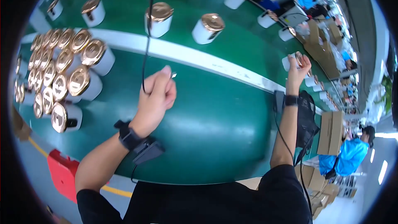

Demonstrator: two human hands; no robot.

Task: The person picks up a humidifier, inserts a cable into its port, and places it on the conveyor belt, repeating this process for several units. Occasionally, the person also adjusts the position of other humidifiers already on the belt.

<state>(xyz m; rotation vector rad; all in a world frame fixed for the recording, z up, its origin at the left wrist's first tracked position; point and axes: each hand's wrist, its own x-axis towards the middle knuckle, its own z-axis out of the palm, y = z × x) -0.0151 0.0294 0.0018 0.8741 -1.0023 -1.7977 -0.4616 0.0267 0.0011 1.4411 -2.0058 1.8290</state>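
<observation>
My left hand [157,93] is closed on a thin black cable [146,54] that comes down from above. A small metal plug tip [174,75] sticks out by its fingertips. Out to the right, my right hand [296,72] has its fingers around a white cylinder with a copper-coloured top [286,63], on the far green surface. Closely packed at left stand several like cylinders [92,84], with shiny copper tops and a small dark panel on some sides. Both wrists wear black bands, each with a dark box.
A pale rail [186,53] divides the green worktop [199,141] from the green belt beyond, where more cylinders [208,29] stand spaced out. A black bag [306,118] and a carton [330,132] lie at right. A red stool [62,174] stands lower left. A person in blue [350,155] is at far right.
</observation>
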